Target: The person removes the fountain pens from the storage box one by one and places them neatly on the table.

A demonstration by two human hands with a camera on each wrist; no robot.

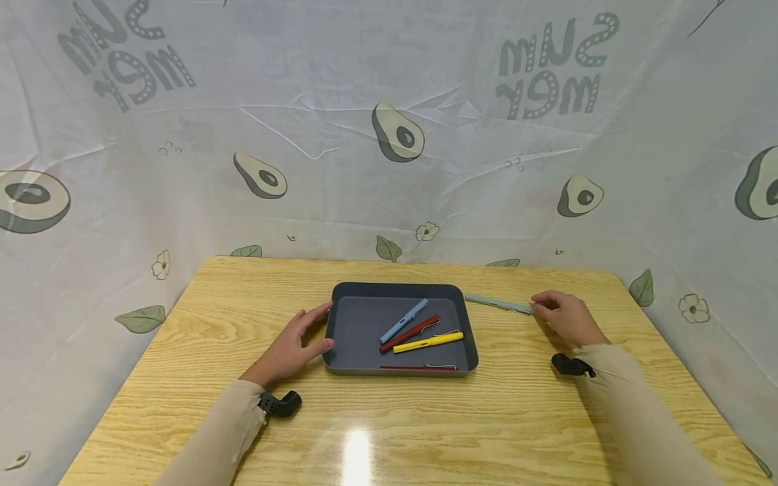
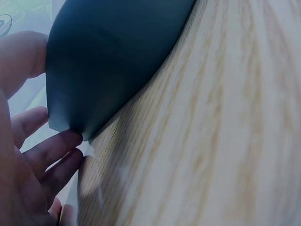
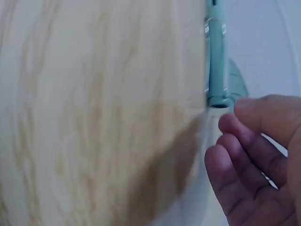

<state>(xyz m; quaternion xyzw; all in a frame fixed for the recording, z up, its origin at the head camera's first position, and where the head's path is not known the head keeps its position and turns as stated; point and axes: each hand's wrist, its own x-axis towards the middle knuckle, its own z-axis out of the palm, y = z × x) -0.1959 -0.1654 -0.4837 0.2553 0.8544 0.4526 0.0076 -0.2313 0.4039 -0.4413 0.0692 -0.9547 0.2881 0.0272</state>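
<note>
Spreads left hand [image 1: 292,345] against grey tray [image 1: 358,331]; curves right hand [image 1: 566,317] loosely, narrowly parted, beside slim, pale-green, silver-clipped pen [image 1: 498,304].

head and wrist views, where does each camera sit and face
Head: on the head, looking forward and down at the tray; left hand, right hand, sleeves show.
Left wrist: worn there, facing the tray's outside; left hand shows.
Right wrist: worn there, facing table and green pen; right hand shows.
Head and right wrist share that pen.
</note>
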